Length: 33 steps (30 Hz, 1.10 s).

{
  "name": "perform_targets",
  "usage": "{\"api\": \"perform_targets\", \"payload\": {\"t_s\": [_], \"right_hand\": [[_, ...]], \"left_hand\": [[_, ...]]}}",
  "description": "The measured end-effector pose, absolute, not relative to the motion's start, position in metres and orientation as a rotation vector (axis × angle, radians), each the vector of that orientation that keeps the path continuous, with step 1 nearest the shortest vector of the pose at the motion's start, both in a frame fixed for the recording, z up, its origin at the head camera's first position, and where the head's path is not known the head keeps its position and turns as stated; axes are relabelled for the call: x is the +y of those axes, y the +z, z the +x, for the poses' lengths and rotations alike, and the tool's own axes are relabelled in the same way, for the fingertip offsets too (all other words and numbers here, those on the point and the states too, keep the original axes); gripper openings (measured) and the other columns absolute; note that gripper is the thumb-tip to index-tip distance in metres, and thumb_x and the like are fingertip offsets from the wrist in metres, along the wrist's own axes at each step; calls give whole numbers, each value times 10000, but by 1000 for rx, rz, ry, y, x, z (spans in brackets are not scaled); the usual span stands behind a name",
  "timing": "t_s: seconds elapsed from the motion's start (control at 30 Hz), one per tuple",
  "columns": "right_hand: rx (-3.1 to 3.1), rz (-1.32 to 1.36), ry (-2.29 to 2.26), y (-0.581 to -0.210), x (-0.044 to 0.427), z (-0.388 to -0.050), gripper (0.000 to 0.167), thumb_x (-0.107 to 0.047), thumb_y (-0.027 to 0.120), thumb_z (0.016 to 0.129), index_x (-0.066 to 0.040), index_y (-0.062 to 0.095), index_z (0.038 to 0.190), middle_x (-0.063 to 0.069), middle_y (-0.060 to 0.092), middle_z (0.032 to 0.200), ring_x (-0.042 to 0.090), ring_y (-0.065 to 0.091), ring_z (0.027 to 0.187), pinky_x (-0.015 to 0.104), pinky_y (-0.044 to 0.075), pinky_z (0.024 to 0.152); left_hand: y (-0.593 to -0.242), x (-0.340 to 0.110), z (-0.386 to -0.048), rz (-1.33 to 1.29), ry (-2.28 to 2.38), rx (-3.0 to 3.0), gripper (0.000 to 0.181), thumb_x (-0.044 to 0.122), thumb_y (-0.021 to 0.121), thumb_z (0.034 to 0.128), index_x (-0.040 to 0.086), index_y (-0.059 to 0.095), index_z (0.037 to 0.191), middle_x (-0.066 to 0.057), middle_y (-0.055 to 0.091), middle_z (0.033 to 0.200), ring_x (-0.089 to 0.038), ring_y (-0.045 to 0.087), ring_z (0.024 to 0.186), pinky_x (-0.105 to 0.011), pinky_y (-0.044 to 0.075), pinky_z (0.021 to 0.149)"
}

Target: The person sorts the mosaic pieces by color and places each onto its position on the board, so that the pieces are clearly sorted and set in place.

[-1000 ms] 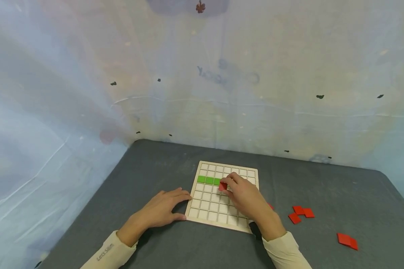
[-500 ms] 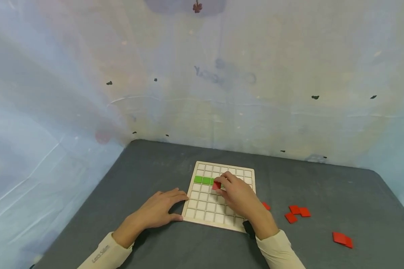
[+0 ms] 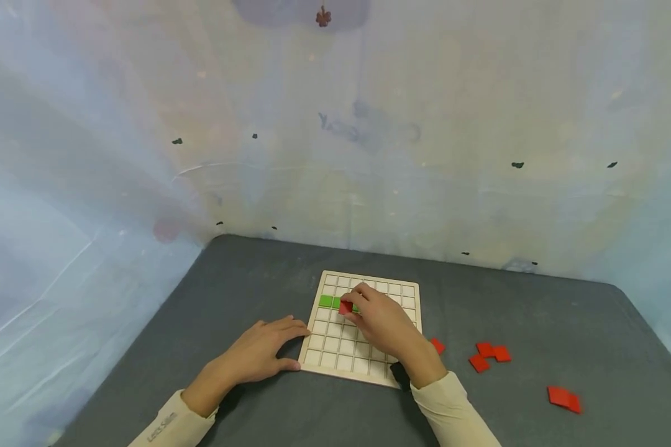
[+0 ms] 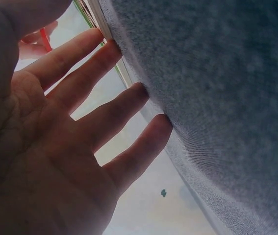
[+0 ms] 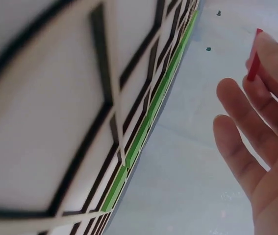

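Observation:
A pale wooden grid board (image 3: 341, 344) lies on the dark table, with a row of green square tiles (image 3: 326, 301) set in its cells. My right hand (image 3: 388, 323) is above the board and pinches a red square tile (image 3: 345, 308) between thumb and fingers. In the right wrist view that red tile (image 5: 254, 56) appears edge-on, apart from the board. My left hand (image 3: 260, 351) rests at the board's left edge, thumb and fingertips touching it or close to it. The left wrist view shows its fingers (image 4: 114, 117) spread and fairly straight, tips on the grey cloth. The right hand hides part of the green row.
Right of the board, several loose red tiles (image 3: 479, 363) lie on the dark tabletop (image 3: 246, 267). Two more overlapping red tiles (image 3: 563, 399) are farther right. One red tile (image 3: 438, 346) sits beside the right wrist. A pale curtain (image 3: 369, 186) hangs behind the table.
My right hand, still pinching the red tile, has moved left along the green row. The left hand has stayed at the board's edge. The whole head view has shifted slightly.

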State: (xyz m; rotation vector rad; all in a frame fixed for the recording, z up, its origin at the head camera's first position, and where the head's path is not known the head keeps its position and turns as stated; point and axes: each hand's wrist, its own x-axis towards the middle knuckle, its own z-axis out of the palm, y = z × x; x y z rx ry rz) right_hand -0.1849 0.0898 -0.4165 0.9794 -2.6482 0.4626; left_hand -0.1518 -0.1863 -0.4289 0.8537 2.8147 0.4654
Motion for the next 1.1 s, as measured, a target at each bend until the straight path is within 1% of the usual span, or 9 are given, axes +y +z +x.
{"api": "perform_targets", "payload": {"t_s": [0.23, 0.43, 0.57, 0.7, 0.87, 0.97, 1.1], "right_hand": [[-2659, 1010, 469, -415, 79, -192, 299, -273, 700, 945, -177, 664, 1226, -34, 609, 1098, 71, 586, 803, 252, 526, 699], [-2674, 1041, 496, -410, 73, -199, 292, -269, 692, 951, -171, 665, 1225, -35, 613, 1100, 81, 605, 828, 264, 531, 719], [-2664, 1071, 465, -409, 68, -204, 268, -268, 693, 952, -180, 669, 1204, -36, 610, 1095, 75, 599, 813, 250, 529, 717], [-2722, 1106, 423, -409, 62, -208, 314, -288, 667, 970, -167, 649, 1259, -20, 595, 1106, 72, 590, 796, 234, 524, 703], [-2812, 1111, 419, -412, 57, -212, 382, -301, 626, 996, -174, 596, 1355, 0, 574, 1183, 83, 605, 827, 242, 526, 696], [-2826, 1103, 447, -413, 56, -215, 380, -308, 611, 1002, -192, 590, 1364, -7, 565, 1203, 82, 612, 848, 250, 528, 701], [-2840, 1120, 461, -416, 54, -219, 366, -315, 620, 993, -194, 607, 1339, -16, 571, 1176, 81, 611, 867, 251, 531, 722]], "left_hand": [[-430, -189, -152, 855, 461, 2817, 622, 453, 752, 851, 245, 571, 1408, 8, 552, 1461, -324, 451, 1421, -628, 428, 1005], [-432, -189, -153, 857, 464, 2821, 627, 473, 744, 851, 257, 567, 1413, 18, 547, 1467, -313, 444, 1428, -629, 426, 1010], [-431, -190, -153, 843, 461, 2815, 627, 471, 743, 853, 265, 562, 1417, 27, 537, 1478, -305, 434, 1437, -643, 413, 1023], [-429, -189, -152, 852, 478, 2812, 618, 457, 747, 854, 258, 567, 1411, 12, 542, 1472, -316, 439, 1431, -650, 412, 1018], [-431, -187, -151, 871, 482, 2830, 611, 451, 758, 846, 256, 578, 1397, 2, 554, 1457, -321, 456, 1418, -622, 427, 1012], [-430, -188, -152, 866, 475, 2833, 612, 459, 755, 845, 266, 578, 1398, 16, 548, 1463, -311, 451, 1424, -615, 424, 1022], [-428, -189, -153, 857, 464, 2817, 613, 464, 748, 851, 275, 569, 1406, 24, 536, 1475, -306, 437, 1434, -621, 415, 1035]]}}
